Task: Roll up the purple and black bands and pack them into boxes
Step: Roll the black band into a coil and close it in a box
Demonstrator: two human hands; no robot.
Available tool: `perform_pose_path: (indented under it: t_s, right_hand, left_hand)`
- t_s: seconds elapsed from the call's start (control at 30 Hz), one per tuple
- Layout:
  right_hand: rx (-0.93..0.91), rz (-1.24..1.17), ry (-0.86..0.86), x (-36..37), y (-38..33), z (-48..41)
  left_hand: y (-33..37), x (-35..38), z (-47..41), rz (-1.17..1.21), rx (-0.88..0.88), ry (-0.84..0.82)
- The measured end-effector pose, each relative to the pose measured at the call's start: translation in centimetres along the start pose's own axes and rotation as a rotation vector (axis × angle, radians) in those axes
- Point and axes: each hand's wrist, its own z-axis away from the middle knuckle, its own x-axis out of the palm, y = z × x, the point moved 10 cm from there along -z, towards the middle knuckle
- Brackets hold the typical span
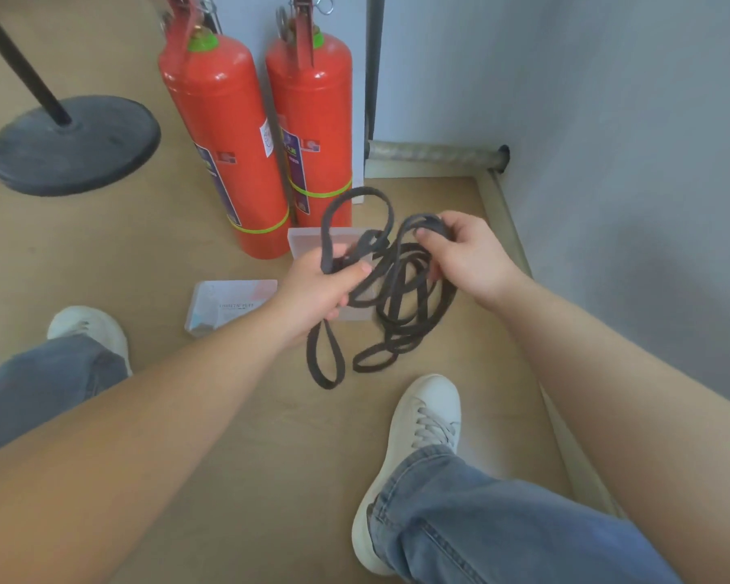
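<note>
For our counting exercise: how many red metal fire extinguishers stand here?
2. The left red metal fire extinguisher stands beside the right red metal fire extinguisher, nearer the wall. None seems hidden.

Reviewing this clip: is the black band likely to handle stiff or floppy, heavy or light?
Probably floppy: the black band sags in loose loops below the left hand and right hand. Likely light, since a few curled fingers carry it. It may tangle, as its loops cross one another.

Loose, tangled loops of black band (323, 242) hang over clear box (304, 242).
</note>
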Motion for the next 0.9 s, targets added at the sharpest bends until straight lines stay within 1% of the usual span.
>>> perform_pose_path:
  t_s: [0.1,0.13,0.23,0.3,0.37,0.43,0.5,0.53,0.6,0.7,0.8,0.9]
  right_hand:
    - [0.061,0.067,0.059,-2.1,1.4,0.5]
    - [0.08,0.115,0.055,-2.3,1.7,0.7]
    - [0.14,0.389,-0.109,-0.7,2.2,1.7]
    - [0.102,0.481,-0.18,0.8,1.3,2.6]
    - [-0.01,0.48,-0.243,2.4,-1.0,3.9]
    - [-0.121,0.432,-0.375,4.7,-3.4,5.7]
    - [-0.186,0.318,-0.505,6.8,-5.6,7.8]
    - [-0.215,0.265,-0.523,7.2,-6.4,8.4]
    - [-0.269,0.249,-0.45,6.7,-7.6,8.7]
    - [-0.25,0.361,-0.311,4.5,-7.9,8.2]
    - [-0.184,0.38,-0.223,2.2,-7.0,8.1]
    - [-0.144,0.379,-0.152,0.5,-6.3,8.6]
  left_hand:
    - [0.0,-2.2,0.3,-0.175,0.005,0.033]
    - [-0.1,-2.6,0.5,-0.232,0.004,0.038]
    - [1.1,-3.0,1.6,-0.402,0.089,0.032]
    - [2.1,-2.5,2.6,-0.465,0.16,-0.008]
    - [3.1,-1.2,3.9,-0.541,0.229,-0.092]
    - [4.2,0.2,5.3,-0.62,0.306,-0.16]
    - [5.8,1.0,6.7,-0.675,0.379,-0.177]
    - [6.4,1.2,7.2,-0.69,0.403,-0.18]
    - [7.2,1.2,8.3,-0.719,0.431,-0.192]
    - [7.3,-0.2,9.1,-0.781,0.45,-0.181]
    - [5.8,-2.6,8.8,-0.79,0.342,-0.19]
    - [4.3,-4.7,8.6,-0.828,0.277,-0.193]
